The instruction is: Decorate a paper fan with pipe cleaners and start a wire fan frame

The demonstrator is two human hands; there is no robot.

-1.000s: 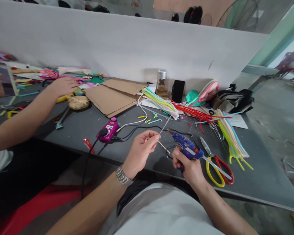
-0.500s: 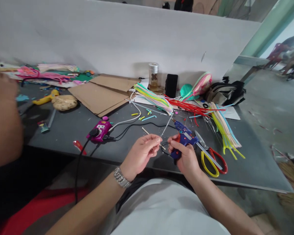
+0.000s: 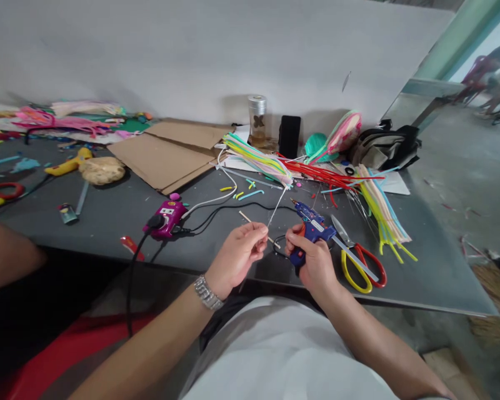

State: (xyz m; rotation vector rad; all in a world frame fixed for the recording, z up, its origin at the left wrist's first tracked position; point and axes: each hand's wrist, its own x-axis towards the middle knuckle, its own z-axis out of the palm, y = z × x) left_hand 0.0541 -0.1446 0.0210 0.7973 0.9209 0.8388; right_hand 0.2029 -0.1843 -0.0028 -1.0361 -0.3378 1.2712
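Observation:
My left hand (image 3: 238,256), a metal watch on its wrist, pinches a thin wooden stick (image 3: 250,220) together with a pale thin wire (image 3: 277,206) just above the near edge of the grey table (image 3: 420,272). My right hand (image 3: 312,261) is wrapped round the grip of a blue glue gun (image 3: 312,226), its nozzle pointing up and left, close to the pinched stick. A clear glue stick (image 3: 355,260) pokes out of the gun's back. The gun's black cord (image 3: 229,210) runs left to a magenta power strip (image 3: 165,216).
Red and yellow scissors (image 3: 364,269) lie right of my hand. Bundles of coloured pipe cleaners (image 3: 258,160), cardboard sheets (image 3: 166,153), a jar (image 3: 256,121), a black phone (image 3: 289,136) and a bag (image 3: 385,147) crowd the back. A yellow glue gun (image 3: 66,165) lies far left. Another person's arm (image 3: 8,255) shows at left.
My right hand drew the blue glue gun nearer to my left hand and the stick. The other person's arm pulled back from the table to the left edge.

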